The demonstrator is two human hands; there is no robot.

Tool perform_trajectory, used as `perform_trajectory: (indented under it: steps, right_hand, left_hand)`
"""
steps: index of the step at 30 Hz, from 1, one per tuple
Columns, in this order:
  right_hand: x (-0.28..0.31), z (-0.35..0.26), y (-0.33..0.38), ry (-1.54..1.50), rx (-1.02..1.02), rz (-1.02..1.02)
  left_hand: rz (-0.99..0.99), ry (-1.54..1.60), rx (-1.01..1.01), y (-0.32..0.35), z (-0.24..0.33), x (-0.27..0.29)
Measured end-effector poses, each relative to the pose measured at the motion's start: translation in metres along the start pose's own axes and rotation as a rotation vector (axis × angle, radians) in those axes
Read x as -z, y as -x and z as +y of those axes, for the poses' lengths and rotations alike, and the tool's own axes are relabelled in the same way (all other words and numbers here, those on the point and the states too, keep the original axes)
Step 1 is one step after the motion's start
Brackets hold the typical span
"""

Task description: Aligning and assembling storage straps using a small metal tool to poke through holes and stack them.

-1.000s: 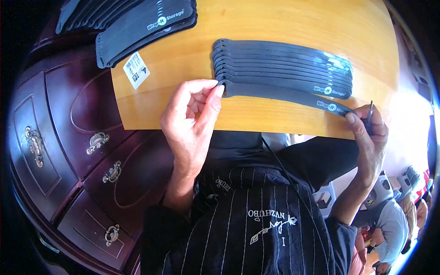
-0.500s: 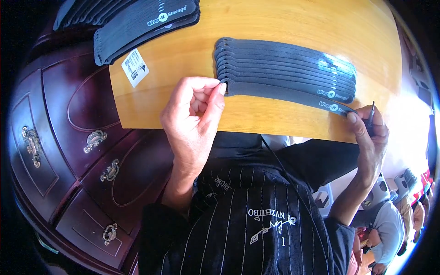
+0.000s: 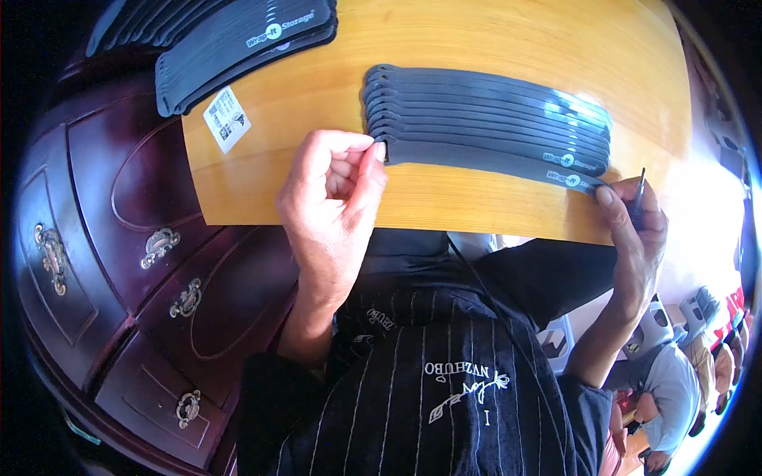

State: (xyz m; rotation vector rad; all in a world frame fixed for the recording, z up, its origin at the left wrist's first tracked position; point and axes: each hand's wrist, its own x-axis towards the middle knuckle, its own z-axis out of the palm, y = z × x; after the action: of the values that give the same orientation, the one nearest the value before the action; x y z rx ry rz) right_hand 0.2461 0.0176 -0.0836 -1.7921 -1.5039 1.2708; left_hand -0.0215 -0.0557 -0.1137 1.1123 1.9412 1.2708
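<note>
A black hook-and-loop strap [image 3: 476, 163] with a white printed mark lies stretched between my hands along the near side of a fanned row of like straps [image 3: 484, 111]. My left hand [image 3: 329, 210] pinches its looped left end between thumb and forefinger. At the other end, the thumb and fingers of my right hand [image 3: 637, 234] are closed on the strap's tip. A thin dark pointed tool [image 3: 639, 202] also sticks up from my right hand; its lower part is hidden by the fingers.
All this is on a yellow wooden table [image 3: 286, 186]. A stack of black straps [image 3: 230, 55] lies at the back left, beside a white label [image 3: 227, 119]. Dark red drawers [image 3: 87, 214] stand left of the table. At the lower right another person [image 3: 671, 397] is partly visible.
The table, the straps and both hands have shifted slightly left together in the picture. Both hands keep their hold on the strap's ends.
</note>
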Motion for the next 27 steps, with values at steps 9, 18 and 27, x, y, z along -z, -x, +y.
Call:
perform_trajectory:
  steps: [9, 18, 27]
  right_hand:
    - [-0.011, 0.003, -0.005, -0.012, 0.054, -0.002]
    - [-0.013, 0.014, -0.007, -0.081, 0.099, 0.008]
    - [-0.012, 0.01, -0.011, 0.021, 0.136, 0.012]
  left_hand:
    - [0.022, -0.056, 0.059, 0.001, 0.0, 0.004]
    - [-0.013, -0.046, 0.071, 0.002, -0.001, 0.0]
    - [0.003, -0.086, 0.085, 0.001, -0.002, 0.0]
